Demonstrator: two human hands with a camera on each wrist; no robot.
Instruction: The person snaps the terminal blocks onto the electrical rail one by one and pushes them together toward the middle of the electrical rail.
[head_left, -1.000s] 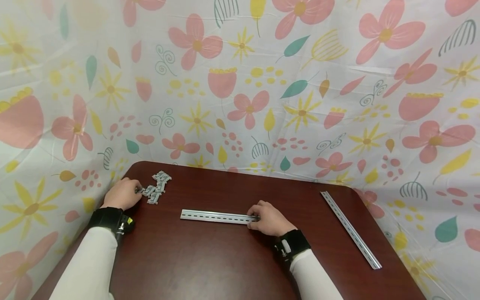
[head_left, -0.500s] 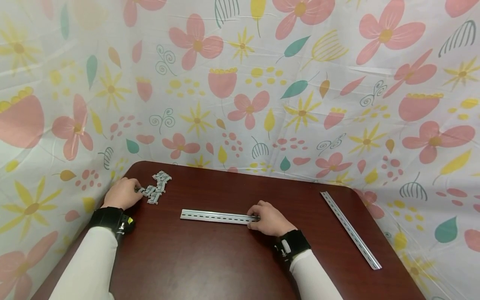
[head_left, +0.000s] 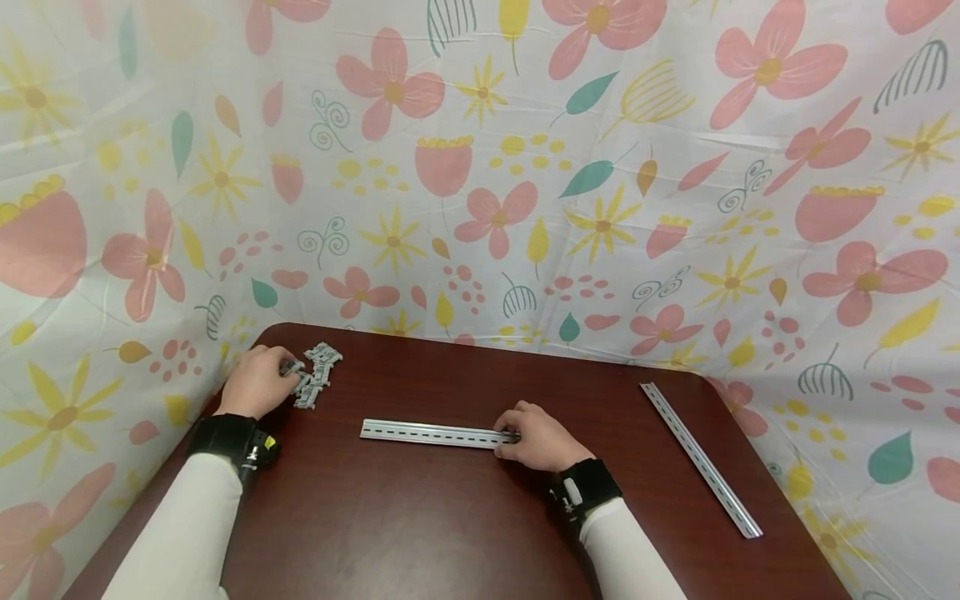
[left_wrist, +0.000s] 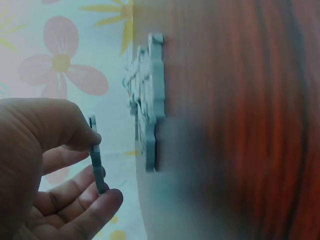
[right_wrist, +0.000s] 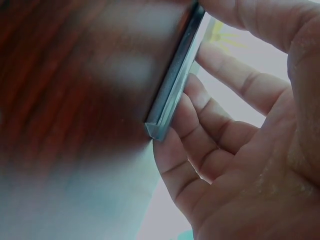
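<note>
My left hand (head_left: 258,382) pinches one thin grey DIN-rail terminal block (left_wrist: 96,160) between thumb and fingers. The left wrist view has it raised off the table, edge-on to the camera. Right beside that hand lies a small cluster of grey terminal blocks (head_left: 322,357), flat on the wood near the far left corner. At mid-table a slotted silver DIN rail (head_left: 431,433) lies crosswise. Its right end is gripped by my right hand (head_left: 542,439), thumb on the near edge and fingers on the far one. The right wrist view shows the rail's end against the curled fingers.
A second slotted DIN rail (head_left: 701,460) lies slantwise on the right side of the dark red-brown table (head_left: 420,517). A flower-printed curtain (head_left: 495,275) hangs close along the table's back and both sides.
My left hand has shifted slightly right and up, lifting one terminal block away from the table. The right hand and both rails have stayed put.
</note>
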